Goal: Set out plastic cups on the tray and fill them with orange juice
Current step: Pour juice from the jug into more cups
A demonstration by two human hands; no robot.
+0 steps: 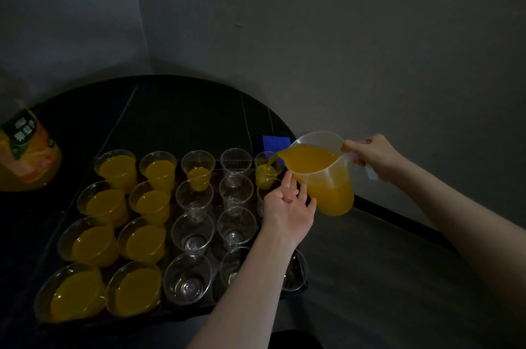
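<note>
- The right hand (375, 157) grips the handle of the translucent jug (321, 175), fingers curled round it, and the jug tips left with a thin stream of orange juice (308, 160) leaving the spout.
- That stream lands in the far-right cup (267, 170) of the back row, which stands partly filled on the dark tray (199, 307).
- The left hand (287, 212) reaches in beside the jug's lower wall, fingers (287, 182) straight and spread, seemingly touching the jug, though the dim light makes contact hard to judge.
- On the tray, the two left columns of cups (142, 240) hold juice nearly to the brim; one back-row cup (197, 170) in the middle column is part filled.
- The remaining clear cups (192, 230) stand empty.
- A large juice bottle (27, 155) sits on the black tabletop (176, 120), well left of the tray.
- Something blue (274, 143) lies behind the tray, near the spout.
</note>
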